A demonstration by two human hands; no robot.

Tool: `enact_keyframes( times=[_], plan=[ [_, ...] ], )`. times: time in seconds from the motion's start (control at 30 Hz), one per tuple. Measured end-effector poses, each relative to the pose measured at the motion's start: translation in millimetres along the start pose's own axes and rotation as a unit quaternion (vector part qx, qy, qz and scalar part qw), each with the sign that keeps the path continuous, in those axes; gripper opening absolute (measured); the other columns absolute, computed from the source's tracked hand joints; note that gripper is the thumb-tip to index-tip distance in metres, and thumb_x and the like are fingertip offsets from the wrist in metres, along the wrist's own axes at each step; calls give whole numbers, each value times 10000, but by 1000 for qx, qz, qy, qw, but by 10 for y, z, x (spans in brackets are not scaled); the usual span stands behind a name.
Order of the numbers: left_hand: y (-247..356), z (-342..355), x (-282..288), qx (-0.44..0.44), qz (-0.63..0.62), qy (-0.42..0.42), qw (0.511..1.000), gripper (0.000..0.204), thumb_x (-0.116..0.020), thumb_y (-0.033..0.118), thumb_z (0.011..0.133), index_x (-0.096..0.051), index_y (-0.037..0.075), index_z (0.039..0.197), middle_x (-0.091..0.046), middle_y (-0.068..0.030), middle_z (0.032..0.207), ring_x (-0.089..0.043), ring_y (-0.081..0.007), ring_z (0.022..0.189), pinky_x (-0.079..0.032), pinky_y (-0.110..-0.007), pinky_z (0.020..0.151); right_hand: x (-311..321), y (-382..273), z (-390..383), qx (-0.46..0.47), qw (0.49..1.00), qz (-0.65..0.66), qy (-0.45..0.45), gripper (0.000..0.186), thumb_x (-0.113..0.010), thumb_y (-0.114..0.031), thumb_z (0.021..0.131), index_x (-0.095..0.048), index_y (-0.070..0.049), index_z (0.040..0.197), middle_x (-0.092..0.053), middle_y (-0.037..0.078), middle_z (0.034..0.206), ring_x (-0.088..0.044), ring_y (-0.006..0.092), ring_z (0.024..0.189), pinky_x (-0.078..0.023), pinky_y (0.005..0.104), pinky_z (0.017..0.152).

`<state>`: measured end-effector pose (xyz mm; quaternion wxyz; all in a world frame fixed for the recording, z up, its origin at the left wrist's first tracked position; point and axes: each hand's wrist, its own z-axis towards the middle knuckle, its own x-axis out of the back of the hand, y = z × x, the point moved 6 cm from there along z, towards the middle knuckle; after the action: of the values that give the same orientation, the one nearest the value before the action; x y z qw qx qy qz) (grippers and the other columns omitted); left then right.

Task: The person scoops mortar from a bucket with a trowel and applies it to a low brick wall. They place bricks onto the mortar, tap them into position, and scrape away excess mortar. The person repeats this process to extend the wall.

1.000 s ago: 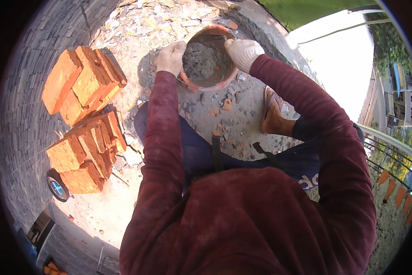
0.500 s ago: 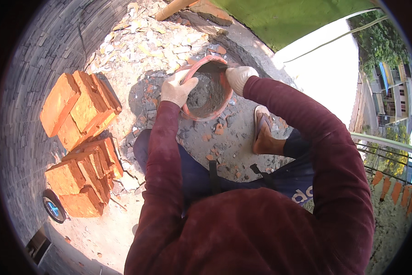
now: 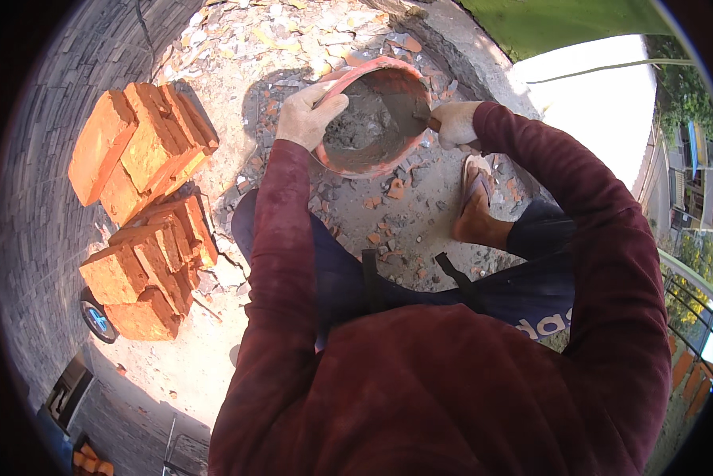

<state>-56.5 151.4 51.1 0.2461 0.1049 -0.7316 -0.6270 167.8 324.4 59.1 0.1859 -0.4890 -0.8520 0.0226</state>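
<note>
A round reddish basin (image 3: 420, 73) stands tilted on the rubble, its opening facing me. Wet grey mortar (image 3: 360, 119) lies inside, smeared up the walls. My left hand (image 3: 309, 113), in a pale glove, is closed around the basin's left rim, thumb over the edge. At the right rim my right hand (image 3: 456, 124), gloved too, is closed around the handle of a trowel (image 3: 433, 124). The trowel's blade reaches into the basin and is hard to make out against the mortar.
Orange bricks (image 3: 154, 151) are stacked in two piles at the left, beside a grey stone-patterned wall (image 3: 43, 182). A black round object with a blue centre (image 3: 99, 320) sits by the lower pile. Broken tile pieces (image 3: 293, 36) cover the ground beyond. My sandalled foot (image 3: 475, 198) is right of the basin.
My right hand has moved from the basin's upper right rim outward and lower, and the trowel's handle end now shows. My left hand keeps its grip on the rim. The view has shifted.
</note>
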Motion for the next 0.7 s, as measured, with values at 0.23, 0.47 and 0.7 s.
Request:
enact_keyframes(
  times=[0.23,0.47,0.7],
  plan=[
    [-90,40,-39,-2,14,-13,1000,420,-786,283,940,-760,25,1271,-783,-109,1162,-711,-165,1058,-542,-321,946,-711,237,374,62,971,214,-81,412,-679,-85,782,-617,13,1177,-594,75,671,-564,198,488,-482,374,447],
    [-47,57,-66,12,3,0,1000,437,-794,300,939,-758,14,1268,-778,-137,1203,-713,-184,1083,-541,-337,967,-1061,-264,99,121,913,378,-97,324,-674,-102,824,-594,32,1108,-578,54,658,-541,140,472,-448,327,413],
    [-110,107,14,-1,-64,63,996,385,-726,224,1016,-723,-48,1288,-771,-105,1154,-707,-147,1012,-546,-276,908,-1111,-620,45,132,839,524,-62,264,-689,-109,879,-603,-31,1116,-647,92,787,-603,175,515,-473,344,418]
  ],
)
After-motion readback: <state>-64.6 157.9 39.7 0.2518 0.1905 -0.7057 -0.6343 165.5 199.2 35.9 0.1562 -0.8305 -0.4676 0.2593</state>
